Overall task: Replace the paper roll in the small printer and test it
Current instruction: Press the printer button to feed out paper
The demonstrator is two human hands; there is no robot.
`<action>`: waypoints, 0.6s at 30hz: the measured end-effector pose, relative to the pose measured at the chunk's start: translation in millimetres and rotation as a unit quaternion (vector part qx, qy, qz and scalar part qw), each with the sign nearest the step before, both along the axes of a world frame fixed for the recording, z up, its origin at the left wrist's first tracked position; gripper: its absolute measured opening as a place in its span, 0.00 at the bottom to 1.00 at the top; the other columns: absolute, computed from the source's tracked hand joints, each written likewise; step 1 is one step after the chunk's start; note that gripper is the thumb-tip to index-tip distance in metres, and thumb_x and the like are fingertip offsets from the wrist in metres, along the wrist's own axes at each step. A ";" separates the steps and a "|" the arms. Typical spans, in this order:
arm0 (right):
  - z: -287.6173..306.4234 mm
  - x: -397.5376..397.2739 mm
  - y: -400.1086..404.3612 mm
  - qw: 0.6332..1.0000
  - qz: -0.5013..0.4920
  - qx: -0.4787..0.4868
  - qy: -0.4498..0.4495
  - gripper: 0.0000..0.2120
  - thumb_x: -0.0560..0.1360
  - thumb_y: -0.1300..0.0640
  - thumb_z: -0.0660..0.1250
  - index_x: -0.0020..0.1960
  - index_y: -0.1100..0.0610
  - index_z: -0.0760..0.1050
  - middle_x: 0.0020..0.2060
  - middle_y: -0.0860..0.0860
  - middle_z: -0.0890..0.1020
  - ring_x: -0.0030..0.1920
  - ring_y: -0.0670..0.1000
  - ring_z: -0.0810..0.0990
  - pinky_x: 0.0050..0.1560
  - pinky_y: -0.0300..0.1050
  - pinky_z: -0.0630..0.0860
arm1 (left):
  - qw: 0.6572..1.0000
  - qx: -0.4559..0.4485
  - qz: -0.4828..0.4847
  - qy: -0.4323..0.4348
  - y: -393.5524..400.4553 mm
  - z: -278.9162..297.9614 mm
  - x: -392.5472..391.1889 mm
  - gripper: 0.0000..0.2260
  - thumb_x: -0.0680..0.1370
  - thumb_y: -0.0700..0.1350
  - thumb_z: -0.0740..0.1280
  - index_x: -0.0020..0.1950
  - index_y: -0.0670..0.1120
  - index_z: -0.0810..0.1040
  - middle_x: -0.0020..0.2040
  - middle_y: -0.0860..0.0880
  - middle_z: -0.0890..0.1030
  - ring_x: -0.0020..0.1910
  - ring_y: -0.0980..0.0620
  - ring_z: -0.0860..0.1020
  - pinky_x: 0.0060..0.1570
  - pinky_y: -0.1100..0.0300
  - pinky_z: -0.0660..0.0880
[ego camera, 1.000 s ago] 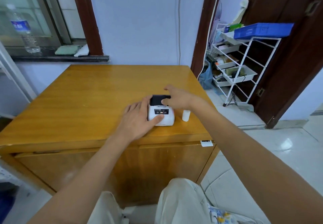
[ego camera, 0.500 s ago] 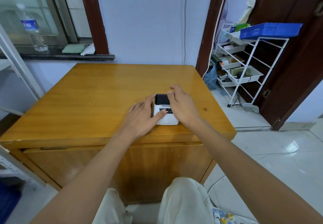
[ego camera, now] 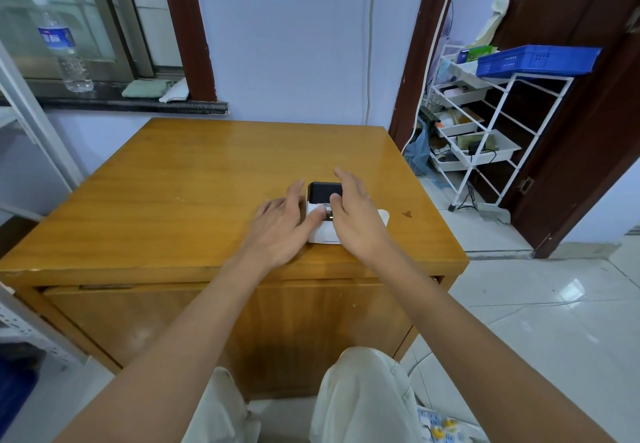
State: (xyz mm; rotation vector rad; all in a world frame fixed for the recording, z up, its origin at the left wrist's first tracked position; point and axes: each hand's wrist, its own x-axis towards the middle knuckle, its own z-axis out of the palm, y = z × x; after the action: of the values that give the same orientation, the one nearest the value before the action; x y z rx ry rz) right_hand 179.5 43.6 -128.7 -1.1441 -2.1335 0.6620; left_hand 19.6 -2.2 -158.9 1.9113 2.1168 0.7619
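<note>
A small white printer (ego camera: 322,233) with a black lid (ego camera: 323,192) sits near the front edge of the wooden table (ego camera: 194,179). My left hand (ego camera: 282,226) rests against its left side, thumb lying on the front panel. My right hand (ego camera: 356,216) covers its right side, thumb on the black lid's edge, fingers spread. A white paper roll (ego camera: 384,215) peeks out from behind my right hand, on the table to the printer's right. Much of the printer's front panel is hidden by both thumbs.
The table's right edge drops to a tiled floor (ego camera: 540,304). A white wire rack (ego camera: 485,131) with a blue basket (ego camera: 536,59) stands by a dark door at the right. A water bottle (ego camera: 62,44) stands on the windowsill at the back left.
My right hand slid from the printer's lid down over its right side, now hiding most of the paper roll. My left hand stayed on the left side. The camera shifted slightly.
</note>
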 end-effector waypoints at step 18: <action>-17.9 6.3 -7.8 0.985 -0.019 -0.128 0.119 0.30 0.82 0.59 0.61 0.82 0.49 0.57 0.74 0.47 0.71 0.71 0.48 0.71 0.72 0.49 0.70 | 0.988 -0.004 0.025 -0.151 -5.1 10.7 -1.0 0.38 0.74 0.65 0.57 0.83 0.56 0.59 0.76 0.53 0.73 0.75 0.50 0.70 0.75 0.45 0.63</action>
State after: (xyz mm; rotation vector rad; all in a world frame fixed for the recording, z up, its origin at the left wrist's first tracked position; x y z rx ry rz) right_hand 185.8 35.8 -146.6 -1.1689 -1.8602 1.0244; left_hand 18.6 -7.3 -148.3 1.6251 1.9824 0.9819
